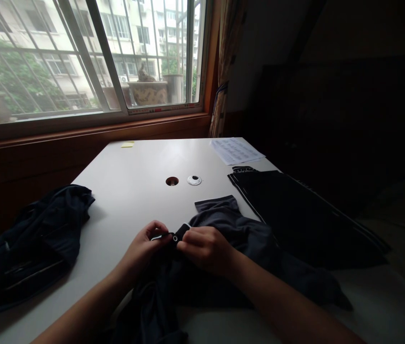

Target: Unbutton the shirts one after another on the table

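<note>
A dark navy garment [224, 277] lies bunched on the white table [141, 167] and hangs over the near edge. My left hand [148, 241] pinches one end of a dark band on this garment. The band's other end is between the thumb and fingers of my right hand [202, 246]. Between the two hands shows a small metal ring [175, 238], which looks like an eyelet or a snap. A thin white edge runs along the band beside each hand. Folds hide the rest of the band.
Another dark garment [44, 239] is heaped at the left edge. Flat black fabric pieces [302, 215] lie stacked at the right, with printed papers [236, 150] behind them. The tabletop has a round hole [172, 181], a white round cap [194, 180] and a yellow note [127, 144].
</note>
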{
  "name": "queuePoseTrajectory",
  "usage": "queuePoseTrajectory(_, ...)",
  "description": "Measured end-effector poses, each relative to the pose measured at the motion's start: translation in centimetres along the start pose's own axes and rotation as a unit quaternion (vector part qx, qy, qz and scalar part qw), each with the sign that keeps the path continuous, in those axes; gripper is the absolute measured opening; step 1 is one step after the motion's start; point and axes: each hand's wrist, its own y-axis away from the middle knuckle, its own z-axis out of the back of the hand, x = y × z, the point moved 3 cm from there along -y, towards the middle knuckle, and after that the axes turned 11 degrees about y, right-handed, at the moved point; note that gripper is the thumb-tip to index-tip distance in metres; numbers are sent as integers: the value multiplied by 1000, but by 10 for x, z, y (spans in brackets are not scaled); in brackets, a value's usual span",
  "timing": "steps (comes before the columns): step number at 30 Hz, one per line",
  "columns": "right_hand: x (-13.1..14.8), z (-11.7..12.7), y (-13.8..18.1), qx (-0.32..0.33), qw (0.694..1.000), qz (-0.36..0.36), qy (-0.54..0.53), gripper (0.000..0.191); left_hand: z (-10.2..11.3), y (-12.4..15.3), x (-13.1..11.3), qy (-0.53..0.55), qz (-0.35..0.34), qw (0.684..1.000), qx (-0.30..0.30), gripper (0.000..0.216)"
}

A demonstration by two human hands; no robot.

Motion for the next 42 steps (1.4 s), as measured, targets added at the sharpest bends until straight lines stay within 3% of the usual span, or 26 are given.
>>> queuePoseTrajectory(4, -3, -6, 2, 10, 1000, 3, -1, 17, 2, -1, -3, 34, -20, 999, -4, 30)
queuePoseTrajectory(8, -12, -5, 5, -21, 994, -68, -78, 10, 6, 0, -4, 50, -13, 998, -18, 25)
queuePoseTrajectory(13, -18, 3, 6, -78, 960, -181, -199, 15, 11, -1, -5, 84, 12, 996, -15, 25)
queuePoseTrajectory(19, -20, 7, 5, -126, 937, -233, -227, 17, 10, 0, -6, 64, 16, 998, 7, 28)
queuePoseTrajectory(27, -20, 6, 6, -151, 939, -226, -210, 25, 11, 2, -8, 23, 15, 999, 35, 41)
queuePoseTrajectory(36, -19, 8, 6, -143, 942, -213, -217, 25, 0, 10, -20, -65, -34, 990, 120, 20)
queuePoseTrajectory(42, -17, 4, 5, -111, 943, -207, -234, 23, 0, 8, -15, -86, -60, 988, 115, 23)
